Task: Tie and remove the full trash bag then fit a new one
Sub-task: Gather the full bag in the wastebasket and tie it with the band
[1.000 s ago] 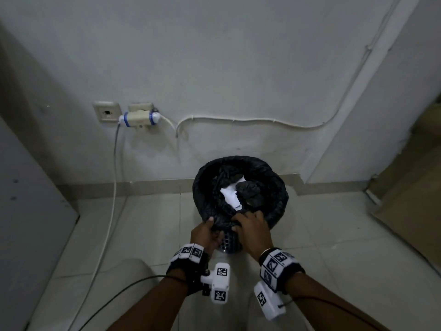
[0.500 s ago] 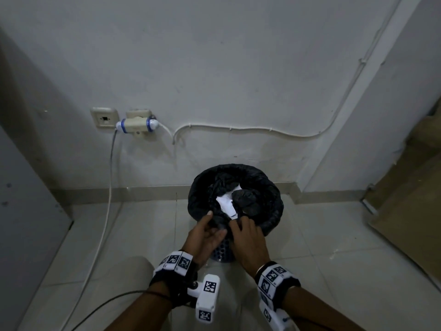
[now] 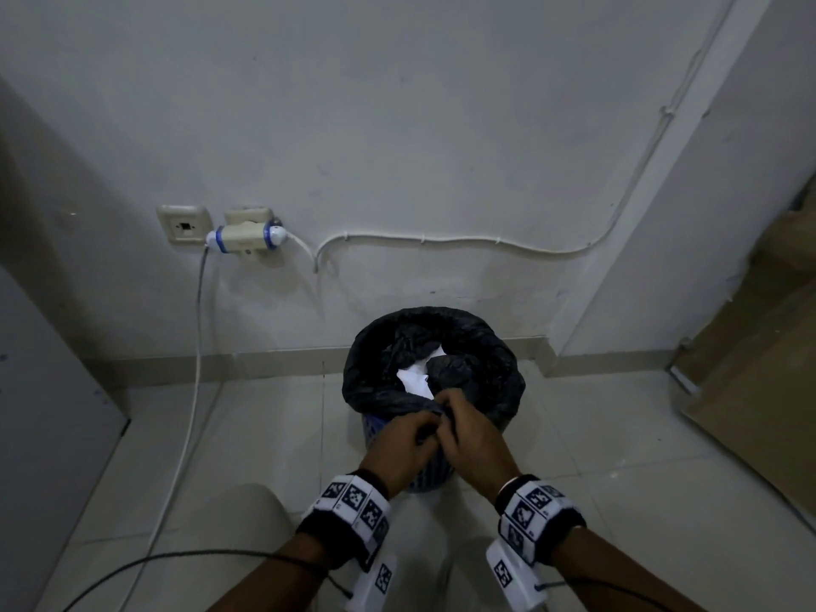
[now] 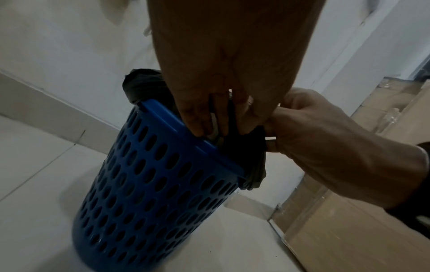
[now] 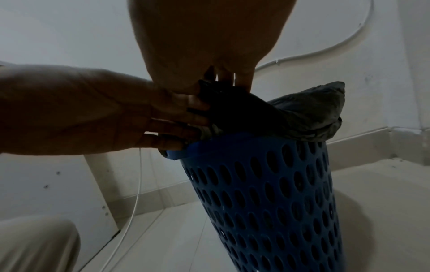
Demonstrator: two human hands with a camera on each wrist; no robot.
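Note:
A black trash bag point(image 3: 384, 373) lines a blue perforated bin point(image 4: 149, 184) that stands on the tiled floor by the wall. White paper point(image 3: 415, 377) and crumpled dark waste lie inside. Both hands meet at the bag's near rim. My left hand point(image 3: 408, 439) pinches the bag's edge where it comes off the bin's rim point(image 4: 167, 117). My right hand point(image 3: 463, 421) grips the same bunched edge point(image 5: 232, 106) from above. The near part of the bin's rim is bare, while the bag still folds over the far rim point(image 5: 314, 114).
A wall socket with a plugged adapter point(image 3: 245, 236) is at the left, and a white cable point(image 3: 194, 390) runs down to the floor. A grey cabinet point(image 3: 44, 435) stands left. Cardboard sheets point(image 3: 759, 390) lean at the right. My knee point(image 5: 35, 244) is low left.
Both hands have drawn the bag's near edge up off the bin's rim and bunched it together. The head view has shifted closer and lower.

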